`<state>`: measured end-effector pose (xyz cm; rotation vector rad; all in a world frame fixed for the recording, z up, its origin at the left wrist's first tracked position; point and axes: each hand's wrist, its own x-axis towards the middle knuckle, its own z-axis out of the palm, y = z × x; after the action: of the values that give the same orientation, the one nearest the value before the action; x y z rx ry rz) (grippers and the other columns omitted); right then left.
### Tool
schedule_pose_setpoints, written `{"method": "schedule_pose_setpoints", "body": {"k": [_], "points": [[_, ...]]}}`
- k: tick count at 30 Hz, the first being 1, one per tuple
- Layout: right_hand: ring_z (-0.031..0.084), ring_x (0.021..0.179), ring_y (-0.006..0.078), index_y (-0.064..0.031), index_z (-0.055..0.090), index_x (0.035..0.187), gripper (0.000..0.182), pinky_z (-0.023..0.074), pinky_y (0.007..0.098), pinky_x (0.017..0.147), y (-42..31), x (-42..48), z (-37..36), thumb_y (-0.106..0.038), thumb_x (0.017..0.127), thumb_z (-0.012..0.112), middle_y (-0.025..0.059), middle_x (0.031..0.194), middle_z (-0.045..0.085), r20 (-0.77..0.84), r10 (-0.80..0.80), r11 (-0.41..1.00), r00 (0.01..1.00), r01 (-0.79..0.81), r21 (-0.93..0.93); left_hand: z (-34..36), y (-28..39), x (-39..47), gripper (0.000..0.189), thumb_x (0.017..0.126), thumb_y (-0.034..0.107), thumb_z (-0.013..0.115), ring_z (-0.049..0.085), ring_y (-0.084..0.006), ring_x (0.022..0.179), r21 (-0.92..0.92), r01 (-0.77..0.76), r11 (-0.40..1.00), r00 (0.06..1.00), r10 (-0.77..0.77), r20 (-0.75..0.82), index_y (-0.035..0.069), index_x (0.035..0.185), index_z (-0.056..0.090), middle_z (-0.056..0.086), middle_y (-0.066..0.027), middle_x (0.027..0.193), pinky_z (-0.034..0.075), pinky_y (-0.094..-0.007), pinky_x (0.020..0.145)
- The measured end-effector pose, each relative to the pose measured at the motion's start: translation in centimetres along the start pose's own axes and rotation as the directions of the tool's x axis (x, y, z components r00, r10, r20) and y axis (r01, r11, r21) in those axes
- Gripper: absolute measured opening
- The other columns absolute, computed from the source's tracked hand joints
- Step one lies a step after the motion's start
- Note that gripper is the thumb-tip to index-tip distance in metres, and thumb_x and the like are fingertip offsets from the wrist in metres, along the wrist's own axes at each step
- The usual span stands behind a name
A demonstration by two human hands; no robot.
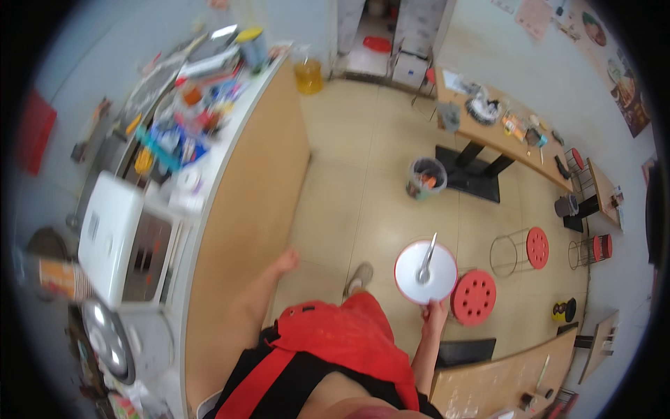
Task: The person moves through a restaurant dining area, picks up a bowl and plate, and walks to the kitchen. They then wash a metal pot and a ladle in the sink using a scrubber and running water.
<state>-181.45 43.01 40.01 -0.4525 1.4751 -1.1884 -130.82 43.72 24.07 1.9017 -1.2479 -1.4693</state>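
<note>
My right hand (433,313) grips the near rim of a white bowl (408,283) with a red edge, held out over the tiled floor. A metal spoon (428,259) rests in the bowl, its handle reaching past the far rim. Beside the bowl, to its right, is a red round stool (473,297). My left hand (287,261) hangs near the wood-coloured side of the counter (251,173); it is blurred, and I see nothing in it. A red apron (340,332) covers my front.
On the counter stand a white microwave-like appliance (125,241), a pot with a metal lid (107,338) and assorted packets. A lined waste bin (426,178) stands on the floor ahead. Wooden tables (523,149) and red stools (537,247) are to the right. A doorway lies ahead.
</note>
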Motion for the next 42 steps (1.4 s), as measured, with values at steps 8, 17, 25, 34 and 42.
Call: {"method": "schedule_pose_setpoints", "body": {"k": [8, 17, 25, 34, 42], "points": [[0.035, 0.042, 0.0060, -0.0047, 0.058, 0.091, 0.011, 0.0264, 0.0205, 0.039, -7.0, 18.8, 8.3, -0.007, 0.081, 0.053, -0.0019, 0.063, 0.048, -0.007, 0.101, 0.993, 0.995, -0.101, -0.055, -0.6, 5.0, 8.1, 0.038, 0.095, 0.035, 0.042, 0.062, -0.0192, 0.078, -0.351, 0.332, 0.876, 0.924, -0.377, -0.065, 0.003, 0.094, 0.062, 0.065, -0.0075, 0.083, 0.047, -0.0334, 0.071], [0.040, 0.042, 0.0091, -0.0060, 0.055, 0.083, 0.004, 0.0344, 0.0241, 0.043, -19.8, 39.2, 35.7, -0.010, 0.080, 0.056, -0.0003, 0.061, 0.048, 0.351, 0.193, 0.981, 0.916, -0.185, -0.057, -10.0, 5.9, 22.0, 0.043, 0.091, 0.045, 0.049, 0.062, -0.0199, 0.074, -0.372, 0.535, 0.759, 0.838, -0.534, 0.116, 0.004, 0.101, 0.059, 0.063, -0.0066, 0.081, 0.049, -0.0343, 0.064], [0.040, 0.044, 0.0106, -0.0058, 0.053, 0.076, 0.008, 0.0316, 0.0263, 0.042, -27.0, 53.2, 53.5, -0.011, 0.080, 0.058, 0.0002, 0.057, 0.045, 0.324, 0.224, 0.971, 0.919, -0.237, 0.002, -22.7, 18.4, 49.0, 0.034, 0.091, 0.033, 0.049, 0.059, -0.0164, 0.067, -0.387, 0.346, 0.855, 0.933, -0.356, 0.048, 0.002, 0.091, 0.061, 0.063, -0.0064, 0.076, 0.047, -0.0313, 0.061], [0.041, 0.041, 0.0093, -0.0031, 0.059, 0.089, 0.012, 0.0339, 0.0253, 0.041, -33.6, 72.2, 64.4, -0.008, 0.079, 0.058, -0.0004, 0.060, 0.048, 0.170, 0.178, 0.982, 0.969, -0.186, 0.031, -33.3, 43.3, 79.7, 0.050, 0.093, 0.046, 0.045, 0.063, -0.0190, 0.080, -0.196, 0.106, 0.975, 0.973, -0.143, -0.181, -0.001, 0.092, 0.062, 0.065, -0.0100, 0.078, 0.048, -0.0309, 0.069], [0.042, 0.043, 0.0079, -0.0005, 0.061, 0.090, 0.016, 0.0322, 0.0225, 0.040, -40.9, 95.8, 78.3, -0.009, 0.078, 0.055, 0.0016, 0.061, 0.053, 0.150, 0.144, 0.982, 0.978, -0.123, -0.142, -39.2, 50.3, 90.3, 0.048, 0.094, 0.046, 0.042, 0.063, -0.0186, 0.083, 0.006, 0.475, 0.880, 0.880, -0.474, -0.034, 0.003, 0.094, 0.062, 0.064, -0.0081, 0.084, 0.049, -0.0333, 0.063]]}}
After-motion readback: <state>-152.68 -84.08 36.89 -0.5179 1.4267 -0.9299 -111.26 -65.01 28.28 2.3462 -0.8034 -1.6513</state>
